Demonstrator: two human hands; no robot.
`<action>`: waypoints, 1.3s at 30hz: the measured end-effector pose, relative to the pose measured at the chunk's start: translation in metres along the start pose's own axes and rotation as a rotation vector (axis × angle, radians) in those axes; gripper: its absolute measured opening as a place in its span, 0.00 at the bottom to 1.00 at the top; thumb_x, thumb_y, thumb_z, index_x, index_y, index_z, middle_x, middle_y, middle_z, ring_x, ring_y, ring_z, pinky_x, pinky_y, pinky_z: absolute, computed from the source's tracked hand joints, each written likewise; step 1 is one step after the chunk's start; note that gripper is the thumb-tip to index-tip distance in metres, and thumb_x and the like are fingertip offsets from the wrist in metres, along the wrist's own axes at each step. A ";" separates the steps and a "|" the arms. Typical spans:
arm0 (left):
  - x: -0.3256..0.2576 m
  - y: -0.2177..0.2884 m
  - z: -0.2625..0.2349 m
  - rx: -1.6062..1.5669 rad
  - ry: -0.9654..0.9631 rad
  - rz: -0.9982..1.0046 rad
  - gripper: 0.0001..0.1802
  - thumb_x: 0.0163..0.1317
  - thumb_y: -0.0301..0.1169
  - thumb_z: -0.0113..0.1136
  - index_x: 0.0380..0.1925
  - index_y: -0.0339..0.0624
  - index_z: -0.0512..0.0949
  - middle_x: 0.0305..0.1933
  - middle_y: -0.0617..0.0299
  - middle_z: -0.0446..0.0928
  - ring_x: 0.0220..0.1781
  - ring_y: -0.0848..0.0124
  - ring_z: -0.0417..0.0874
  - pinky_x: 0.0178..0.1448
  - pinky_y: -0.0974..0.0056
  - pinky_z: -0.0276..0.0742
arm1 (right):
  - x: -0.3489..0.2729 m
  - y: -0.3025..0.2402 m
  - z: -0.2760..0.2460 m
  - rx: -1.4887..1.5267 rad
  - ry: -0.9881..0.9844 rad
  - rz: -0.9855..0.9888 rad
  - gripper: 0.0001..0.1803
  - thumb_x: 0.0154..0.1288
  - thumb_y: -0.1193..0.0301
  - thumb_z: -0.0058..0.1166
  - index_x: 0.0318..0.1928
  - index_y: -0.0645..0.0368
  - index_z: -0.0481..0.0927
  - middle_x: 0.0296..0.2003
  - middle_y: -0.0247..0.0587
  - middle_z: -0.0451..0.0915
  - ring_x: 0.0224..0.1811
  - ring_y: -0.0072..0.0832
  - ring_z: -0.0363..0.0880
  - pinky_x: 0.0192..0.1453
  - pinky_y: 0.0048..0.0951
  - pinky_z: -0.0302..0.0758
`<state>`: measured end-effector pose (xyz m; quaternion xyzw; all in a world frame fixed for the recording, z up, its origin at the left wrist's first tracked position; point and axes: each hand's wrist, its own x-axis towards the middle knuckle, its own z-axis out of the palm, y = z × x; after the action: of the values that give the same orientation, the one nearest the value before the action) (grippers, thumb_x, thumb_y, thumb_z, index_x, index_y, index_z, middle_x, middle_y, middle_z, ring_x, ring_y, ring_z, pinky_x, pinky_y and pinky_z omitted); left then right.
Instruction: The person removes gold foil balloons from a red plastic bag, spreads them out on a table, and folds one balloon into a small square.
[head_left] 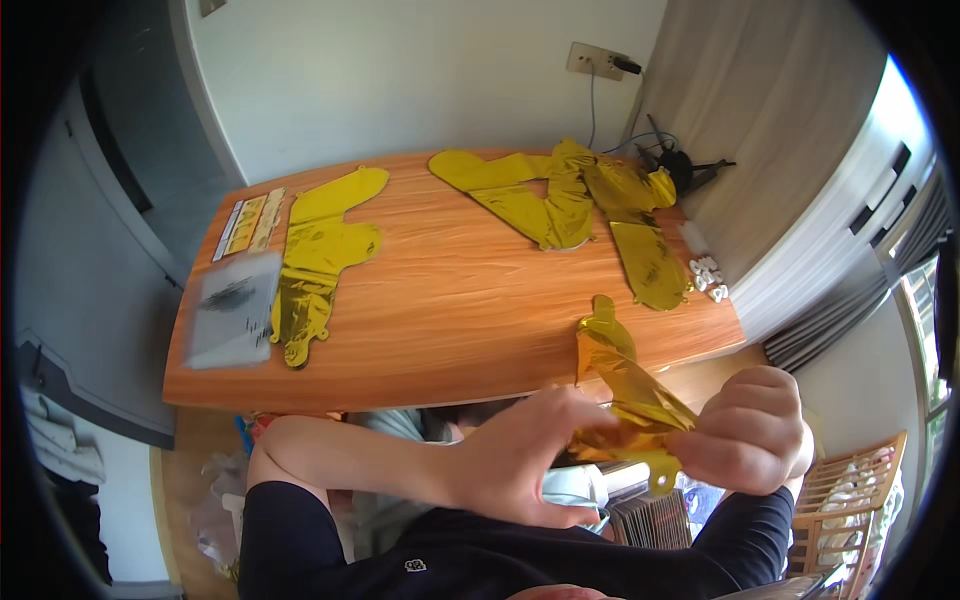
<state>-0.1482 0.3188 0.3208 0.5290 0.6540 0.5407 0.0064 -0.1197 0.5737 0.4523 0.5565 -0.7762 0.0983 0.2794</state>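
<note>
In front of me, at the near right edge of the table, a crumpled gold foil balloon is held up, flat and without air. My right hand is closed in a fist on its right side. My left hand reaches across to its left side, thumb apart and fingers against the foil. Those fingers are blurred and partly hidden, so their grip is unclear. A tab with a hole hangs at the lower end of the foil. Its upper end rises beside the table edge.
On the wooden table lie flat gold foil balloons at the left and back, plus one at the right. A clear plastic bag, a printed card, small white pieces and a black router sit around them.
</note>
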 end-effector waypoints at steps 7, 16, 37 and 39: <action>-0.032 0.005 -0.045 0.077 0.005 -0.193 0.14 0.61 0.37 0.78 0.33 0.43 0.82 0.26 0.63 0.77 0.31 0.64 0.81 0.37 0.61 0.71 | 0.025 -0.008 0.009 0.101 0.209 0.213 0.16 0.39 0.65 0.76 0.35 0.42 0.91 0.23 0.23 0.78 0.20 0.21 0.76 0.26 0.26 0.71; -0.040 0.012 -0.100 -0.503 0.150 -0.385 0.13 0.64 0.31 0.77 0.43 0.43 0.82 0.37 0.71 0.82 0.38 0.83 0.80 0.43 0.72 0.76 | 0.076 0.114 0.039 1.156 0.271 0.677 0.17 0.74 0.71 0.64 0.58 0.62 0.79 0.44 0.34 0.85 0.45 0.17 0.85 0.50 0.19 0.81; -0.107 -0.150 -0.192 1.120 -0.060 -0.656 0.36 0.76 0.46 0.59 0.78 0.45 0.62 0.82 0.46 0.59 0.80 0.50 0.66 0.80 0.49 0.65 | -0.051 0.078 0.250 0.172 -0.276 0.528 0.24 0.72 0.61 0.62 0.64 0.58 0.80 0.63 0.49 0.78 0.67 0.49 0.74 0.70 0.47 0.73; -0.107 -0.143 -0.179 1.168 -0.177 -0.689 0.39 0.78 0.57 0.48 0.80 0.48 0.60 0.85 0.48 0.55 0.85 0.51 0.56 0.87 0.43 0.51 | -0.057 0.072 0.241 0.184 -0.271 0.559 0.24 0.71 0.62 0.63 0.63 0.58 0.80 0.63 0.48 0.79 0.66 0.48 0.75 0.69 0.47 0.72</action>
<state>-0.3031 0.1396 0.2324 0.2495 0.9666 0.0210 -0.0551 -0.2512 0.5339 0.2343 0.3530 -0.9169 0.1660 0.0842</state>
